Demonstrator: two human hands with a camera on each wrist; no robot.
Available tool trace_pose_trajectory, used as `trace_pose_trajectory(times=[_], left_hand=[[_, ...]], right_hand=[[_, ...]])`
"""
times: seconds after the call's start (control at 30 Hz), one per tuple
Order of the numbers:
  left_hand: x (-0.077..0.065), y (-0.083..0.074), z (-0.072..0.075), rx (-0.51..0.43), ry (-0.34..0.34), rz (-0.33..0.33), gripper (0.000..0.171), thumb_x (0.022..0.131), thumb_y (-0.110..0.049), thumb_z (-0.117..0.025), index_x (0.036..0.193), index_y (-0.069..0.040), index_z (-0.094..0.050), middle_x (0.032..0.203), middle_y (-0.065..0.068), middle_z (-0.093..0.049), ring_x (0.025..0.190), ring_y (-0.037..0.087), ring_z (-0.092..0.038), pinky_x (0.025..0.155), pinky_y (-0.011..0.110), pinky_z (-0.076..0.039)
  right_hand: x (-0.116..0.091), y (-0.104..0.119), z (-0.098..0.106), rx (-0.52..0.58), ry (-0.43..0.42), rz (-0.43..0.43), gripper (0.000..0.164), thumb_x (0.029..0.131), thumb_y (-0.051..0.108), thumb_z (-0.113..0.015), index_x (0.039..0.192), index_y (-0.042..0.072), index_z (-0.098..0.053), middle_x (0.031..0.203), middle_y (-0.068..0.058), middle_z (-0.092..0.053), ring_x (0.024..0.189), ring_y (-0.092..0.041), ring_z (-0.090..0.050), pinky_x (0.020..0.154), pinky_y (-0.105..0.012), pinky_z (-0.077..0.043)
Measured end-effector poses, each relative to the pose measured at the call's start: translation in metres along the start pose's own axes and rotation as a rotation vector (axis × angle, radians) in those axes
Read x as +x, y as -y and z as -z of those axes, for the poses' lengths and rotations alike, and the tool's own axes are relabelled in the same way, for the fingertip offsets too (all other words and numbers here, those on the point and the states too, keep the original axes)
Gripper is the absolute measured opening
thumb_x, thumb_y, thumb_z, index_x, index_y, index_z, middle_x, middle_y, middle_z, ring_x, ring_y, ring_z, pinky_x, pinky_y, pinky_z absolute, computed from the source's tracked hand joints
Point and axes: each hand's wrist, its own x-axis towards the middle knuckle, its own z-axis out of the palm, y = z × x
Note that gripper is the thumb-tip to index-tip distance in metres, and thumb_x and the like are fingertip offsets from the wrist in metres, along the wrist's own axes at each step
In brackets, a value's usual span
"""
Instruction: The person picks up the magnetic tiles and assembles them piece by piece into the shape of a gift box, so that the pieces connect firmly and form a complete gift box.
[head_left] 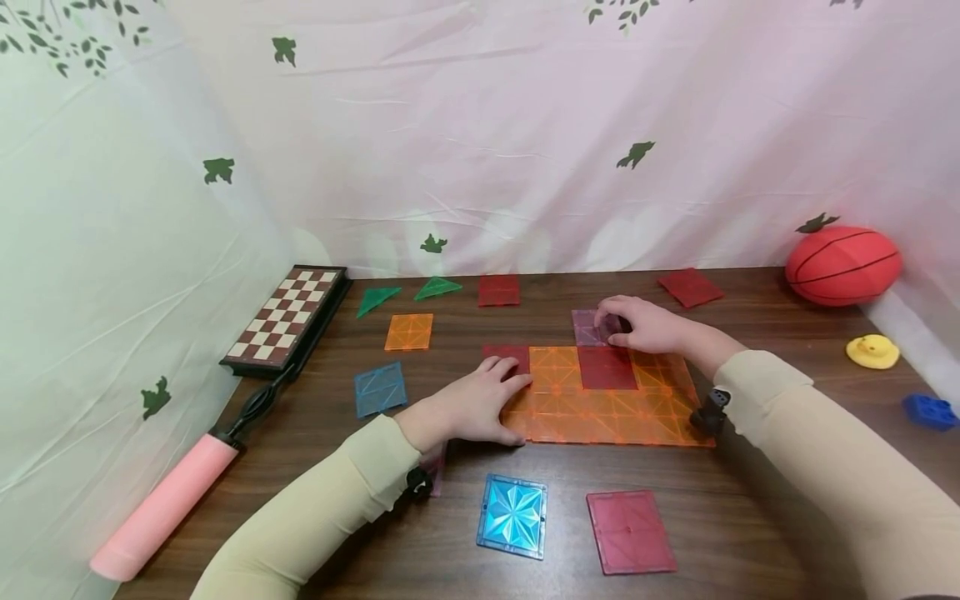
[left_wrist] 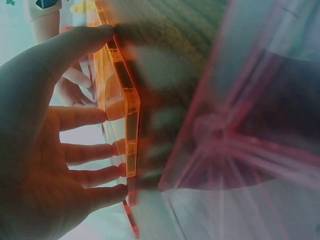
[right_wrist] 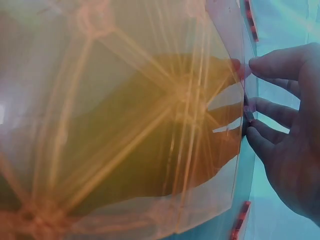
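Note:
A flat panel of joined orange magnetic tiles (head_left: 577, 417) lies mid-table, with a dark red tile (head_left: 609, 368) set into its far side and another red tile (head_left: 517, 353) at its far-left corner. My left hand (head_left: 483, 402) spreads its fingers over the panel's left end; in the left wrist view its fingertips touch the edge. Against the far side of the inset red tile lies a purple tile (head_left: 585, 327). The fingertips of my right hand (head_left: 643, 325) rest on that purple tile, thumb and fingers apart. A pink-purple tile (left_wrist: 215, 130) sits beneath my left wrist.
Nearer me are a shiny blue tile (head_left: 513, 517) and a pinkish-red tile (head_left: 632, 532). A blue tile (head_left: 380, 389), an orange tile (head_left: 409, 332), green triangles (head_left: 437, 287) and red tiles (head_left: 691, 287) lie around. Chessboard (head_left: 287, 317) and pink pump (head_left: 165, 507) stand left; a red ball (head_left: 843, 265) sits right.

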Motion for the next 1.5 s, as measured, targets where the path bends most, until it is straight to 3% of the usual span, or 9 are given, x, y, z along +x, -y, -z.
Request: trace_pose_trajectory(times=[0.2,0.43,0.63,0.83,1.0,1.2,1.37,1.5], left_hand=[[-0.001,0.001,0.001,0.002,0.003,0.0,0.089,0.086,-0.056,-0.073,0.158,-0.014,-0.04,0.162,0.015,-0.031,0.145,0.033,-0.029,0.114,0.041,-0.037],[-0.001,0.001,0.0,0.004,-0.001,-0.007,0.089,0.087,-0.055,-0.073,0.158,-0.014,-0.039,0.161,0.015,-0.031,0.145,0.034,-0.029,0.114,0.041,-0.037],[0.0,0.001,-0.002,0.02,-0.012,-0.017,0.088,0.087,-0.056,-0.072,0.158,-0.013,-0.04,0.161,0.016,-0.031,0.144,0.033,-0.03,0.114,0.039,-0.036],[0.0,-0.001,-0.002,0.043,-0.02,-0.017,0.089,0.087,-0.056,-0.072,0.157,-0.013,-0.04,0.16,0.016,-0.032,0.144,0.032,-0.031,0.115,0.037,-0.035],[0.001,0.001,-0.003,0.045,-0.012,-0.009,0.088,0.087,-0.056,-0.072,0.158,-0.013,-0.04,0.16,0.016,-0.032,0.144,0.031,-0.03,0.115,0.037,-0.035],[0.002,0.003,-0.003,0.031,-0.01,-0.016,0.088,0.087,-0.056,-0.072,0.157,-0.013,-0.04,0.161,0.016,-0.031,0.144,0.033,-0.03,0.115,0.038,-0.035],[0.003,0.004,-0.004,0.04,-0.026,-0.027,0.089,0.087,-0.056,-0.072,0.157,-0.012,-0.04,0.16,0.017,-0.032,0.144,0.033,-0.03,0.114,0.038,-0.035],[0.003,0.004,-0.005,0.025,-0.025,-0.025,0.089,0.087,-0.056,-0.072,0.157,-0.013,-0.04,0.16,0.016,-0.031,0.144,0.034,-0.03,0.114,0.039,-0.036]], right_hand=[[0.0,0.005,0.002,0.008,0.004,0.006,0.026,0.091,0.008,-0.07,0.116,0.01,-0.066,0.135,-0.022,-0.054,0.113,-0.039,-0.051,0.1,-0.06,-0.043],[0.015,0.005,0.0,-0.013,-0.047,-0.002,0.022,0.094,0.009,-0.07,0.115,0.007,-0.065,0.12,-0.017,-0.061,0.106,-0.035,-0.055,0.094,-0.055,-0.045],[0.056,0.013,-0.006,-0.036,-0.101,0.01,0.034,0.1,0.012,-0.065,0.131,-0.001,-0.06,0.133,-0.022,-0.059,0.127,-0.04,-0.052,0.107,-0.057,-0.038],[0.108,0.035,-0.017,-0.1,-0.06,0.041,0.047,0.1,0.017,-0.067,0.142,0.003,-0.055,0.145,-0.02,-0.053,0.136,-0.038,-0.046,0.111,-0.054,-0.035],[0.138,0.043,-0.029,-0.145,0.0,0.104,0.05,0.101,0.019,-0.066,0.146,0.004,-0.053,0.155,-0.022,-0.041,0.144,-0.038,-0.036,0.117,-0.051,-0.029],[0.144,0.041,-0.031,-0.157,0.0,0.141,0.041,0.101,0.013,-0.065,0.14,0.003,-0.059,0.154,-0.023,-0.043,0.145,-0.038,-0.035,0.118,-0.051,-0.027],[0.13,0.042,-0.024,-0.157,0.002,0.147,0.032,0.098,0.013,-0.07,0.128,0.005,-0.066,0.136,-0.019,-0.055,0.127,-0.037,-0.051,0.11,-0.05,-0.038],[0.114,0.042,-0.019,-0.138,0.027,0.145,0.028,0.096,0.014,-0.072,0.123,0.006,-0.068,0.127,-0.015,-0.055,0.117,-0.033,-0.055,0.104,-0.049,-0.043]])
